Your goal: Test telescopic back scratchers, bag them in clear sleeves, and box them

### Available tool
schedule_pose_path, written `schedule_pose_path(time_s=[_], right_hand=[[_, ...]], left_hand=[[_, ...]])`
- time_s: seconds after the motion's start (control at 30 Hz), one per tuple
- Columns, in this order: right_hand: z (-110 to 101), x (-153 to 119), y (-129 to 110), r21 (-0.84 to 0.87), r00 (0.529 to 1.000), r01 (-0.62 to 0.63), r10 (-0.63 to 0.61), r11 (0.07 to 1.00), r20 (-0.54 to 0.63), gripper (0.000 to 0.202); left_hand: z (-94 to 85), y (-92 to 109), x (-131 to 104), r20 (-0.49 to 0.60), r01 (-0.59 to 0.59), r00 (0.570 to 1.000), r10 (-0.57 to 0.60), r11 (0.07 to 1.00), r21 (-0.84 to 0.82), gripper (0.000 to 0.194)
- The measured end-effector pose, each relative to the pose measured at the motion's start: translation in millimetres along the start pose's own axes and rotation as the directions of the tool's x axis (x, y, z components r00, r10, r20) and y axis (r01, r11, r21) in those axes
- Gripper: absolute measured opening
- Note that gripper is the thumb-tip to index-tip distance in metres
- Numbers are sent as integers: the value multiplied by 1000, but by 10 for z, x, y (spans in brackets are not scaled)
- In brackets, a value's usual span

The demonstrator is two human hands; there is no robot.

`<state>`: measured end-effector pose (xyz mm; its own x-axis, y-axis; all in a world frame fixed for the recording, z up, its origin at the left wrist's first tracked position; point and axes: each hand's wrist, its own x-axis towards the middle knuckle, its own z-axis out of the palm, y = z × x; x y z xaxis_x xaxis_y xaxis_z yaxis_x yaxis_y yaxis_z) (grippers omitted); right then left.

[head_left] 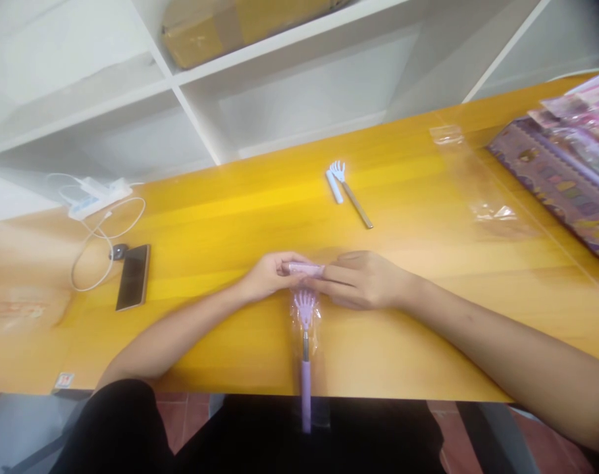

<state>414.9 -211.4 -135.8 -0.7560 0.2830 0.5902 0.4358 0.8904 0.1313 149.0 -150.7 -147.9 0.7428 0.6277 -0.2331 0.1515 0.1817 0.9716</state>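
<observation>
A lilac back scratcher with a hand-shaped head and a metal rod lies in a clear plastic bag, its handle reaching past the table's front edge. Just above that head, my left hand pinches one end of a short lilac bar. The fingers of my right hand are closed at the bar's other end, near the top of the bag. Whether the bar is inside the bag or outside it, I cannot tell. Beyond my hands lie a light-blue back scratcher and a light-blue tube.
On the left are a phone, a small dark object and a white power strip with a looped cable. To the right lie clear bags and a purple patterned box with packaged items. White shelving stands behind.
</observation>
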Motion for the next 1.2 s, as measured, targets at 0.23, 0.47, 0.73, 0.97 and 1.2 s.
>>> schedule_pose_path(time_s=[0.23, 0.47, 0.73, 0.97, 1.2], right_hand=[[37, -14, -8, 0, 1000, -5, 5, 1000, 31, 41], [25, 20, 15, 17, 999, -27, 26, 1000, 39, 34], [-1, 92, 35, 29, 1000, -21, 21, 999, 9, 18], [-11, 95, 31, 12, 997, -40, 39, 999, 62, 19], [-29, 105, 40, -9, 998, -41, 41, 999, 46, 23]], left_hand=[[-1, 21, -3, 3, 2, 1000, -2, 1000, -30, 48], [-29, -31, 8, 10, -4, 1000, 5, 999, -34, 48], [-43, -64, 26, 32, 12, 999, -11, 1000, -28, 49], [-43, -75, 34, 12, 27, 1000, -26, 999, -39, 48], [-39, -56, 31, 9, 42, 999, -42, 997, -70, 50]])
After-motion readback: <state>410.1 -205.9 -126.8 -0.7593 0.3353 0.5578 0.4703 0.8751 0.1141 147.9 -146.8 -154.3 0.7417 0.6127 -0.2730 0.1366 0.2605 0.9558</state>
